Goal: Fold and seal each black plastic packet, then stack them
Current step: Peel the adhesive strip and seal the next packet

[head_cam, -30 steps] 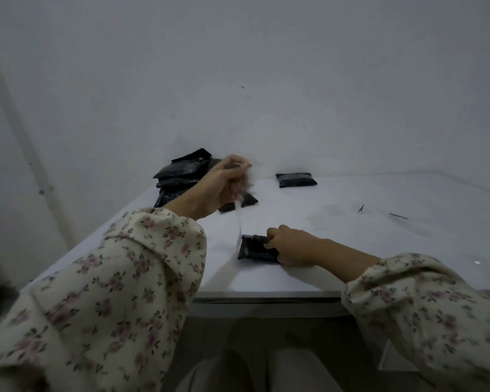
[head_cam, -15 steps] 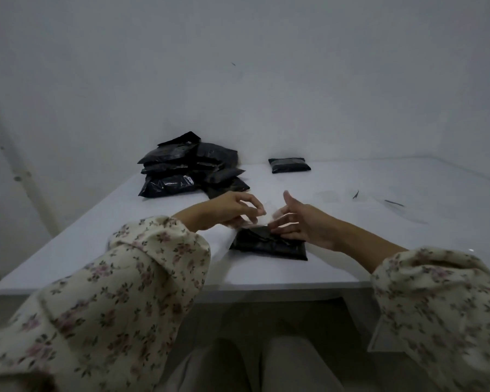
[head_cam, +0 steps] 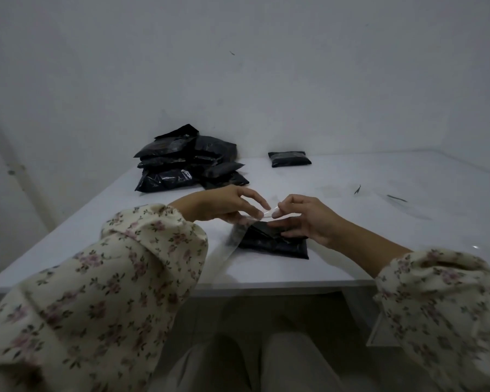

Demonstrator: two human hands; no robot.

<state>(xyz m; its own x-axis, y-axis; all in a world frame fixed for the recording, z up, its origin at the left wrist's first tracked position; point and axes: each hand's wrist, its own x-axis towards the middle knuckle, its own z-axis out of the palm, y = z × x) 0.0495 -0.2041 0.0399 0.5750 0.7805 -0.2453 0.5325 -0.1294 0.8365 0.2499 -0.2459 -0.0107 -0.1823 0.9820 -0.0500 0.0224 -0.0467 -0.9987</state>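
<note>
While the left hand (head_cam: 227, 203) and right hand (head_cam: 311, 219) pinch clear tape (head_cam: 266, 215) over the folded black packet (head_cam: 272, 246), its tail trailing toward 7 o'clock may snag the table (head_cam: 351, 171).

Black packet (head_cam: 275, 246) lying flat (flap folded), packet heap (head_cam: 181, 165) behind, lone packet (head_cam: 289, 159) beside

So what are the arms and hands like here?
The left sleeve and right sleeve are loose, long, cream with small pink flowers and dark leaves, gathered at the cuffs. The left hand and right hand are bare: no gloves, rings or watch visible.
</note>
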